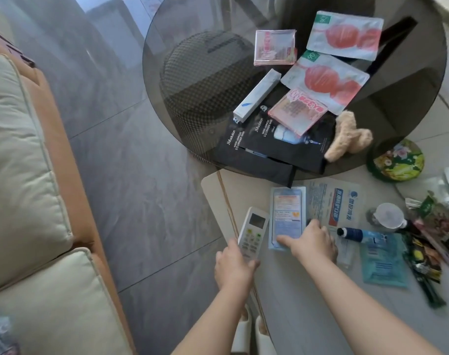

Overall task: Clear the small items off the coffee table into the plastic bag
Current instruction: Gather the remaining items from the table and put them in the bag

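Right hand [311, 239] presses a blue, seemingly plastic-wrapped packet [287, 217].

A cream-cushioned sofa [26, 175] with tan trim fills nine o'clock; grey floor tiles [131, 188] run centre; white slippers [254, 336] sit at six.
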The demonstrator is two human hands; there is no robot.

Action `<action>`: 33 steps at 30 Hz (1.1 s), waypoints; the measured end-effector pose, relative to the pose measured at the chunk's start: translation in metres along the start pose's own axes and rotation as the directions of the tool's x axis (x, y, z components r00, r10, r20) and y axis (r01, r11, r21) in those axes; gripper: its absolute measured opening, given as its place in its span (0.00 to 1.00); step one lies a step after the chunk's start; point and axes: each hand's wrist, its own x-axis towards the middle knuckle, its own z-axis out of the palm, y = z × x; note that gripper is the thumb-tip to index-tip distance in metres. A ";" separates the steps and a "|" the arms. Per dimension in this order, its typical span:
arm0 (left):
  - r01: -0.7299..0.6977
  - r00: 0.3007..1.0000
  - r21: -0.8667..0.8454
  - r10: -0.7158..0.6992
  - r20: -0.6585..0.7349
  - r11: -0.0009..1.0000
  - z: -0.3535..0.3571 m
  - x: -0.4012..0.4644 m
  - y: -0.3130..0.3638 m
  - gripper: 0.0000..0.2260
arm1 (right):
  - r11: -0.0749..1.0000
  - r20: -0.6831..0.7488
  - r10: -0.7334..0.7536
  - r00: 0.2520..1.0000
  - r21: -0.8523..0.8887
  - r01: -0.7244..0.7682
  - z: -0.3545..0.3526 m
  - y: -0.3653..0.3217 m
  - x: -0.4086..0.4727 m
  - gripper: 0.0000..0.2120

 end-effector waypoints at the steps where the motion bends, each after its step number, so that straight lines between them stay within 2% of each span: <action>1: 0.012 0.999 -0.068 -0.010 0.037 0.998 -0.002 -0.002 0.000 0.20 | 1.000 0.009 0.005 1.000 0.027 -0.005 -0.001 0.001 -0.002 0.37; 4: 0.070 0.991 -0.316 -0.030 0.130 0.946 -0.012 -0.012 -0.003 0.18 | 0.958 0.089 0.007 0.996 0.286 -0.032 -0.006 0.006 -0.011 0.29; 7: 0.159 0.981 -0.533 -0.073 0.179 0.831 -0.028 -0.031 -0.006 0.15 | 0.862 0.171 -0.041 0.984 0.505 -0.052 -0.022 0.009 -0.030 0.25; 9: 0.224 0.971 -0.642 -0.110 0.213 0.734 -0.040 -0.049 -0.011 0.14 | 0.816 0.202 -0.111 0.973 0.578 -0.027 -0.034 0.009 -0.050 0.25; 12: 0.262 0.964 -0.763 -0.124 0.236 0.590 -0.064 -0.080 -0.018 0.12 | 0.746 0.203 -0.197 0.959 0.665 0.013 -0.054 0.002 -0.084 0.32; 14: 0.269 0.963 -0.814 -0.132 0.235 0.515 -0.084 -0.105 -0.022 0.12 | 0.716 0.196 -0.254 0.947 0.697 0.047 -0.070 -0.004 -0.108 0.34; 20: 0.257 0.959 -0.938 -0.184 0.217 0.233 -0.141 -0.182 -0.043 0.11 | 0.643 0.294 -0.412 0.862 0.765 0.046 -0.103 -0.027 -0.190 0.24; 24: 0.190 0.957 -0.981 -0.232 0.176 0.041 -0.180 -0.230 -0.066 0.06 | 0.639 0.355 -0.524 0.774 0.765 0.082 -0.116 -0.054 -0.252 0.16; 28: 0.094 0.951 -0.989 -0.282 0.122 -0.112 -0.216 -0.273 -0.103 0.06 | 0.638 0.378 -0.631 0.677 0.749 0.177 -0.119 -0.083 -0.316 0.18; 33: -0.027 0.919 -0.967 -0.388 0.076 -0.255 -0.253 -0.323 -0.168 0.06 | 0.652 0.415 -0.699 0.582 0.705 0.281 -0.108 -0.112 -0.396 0.19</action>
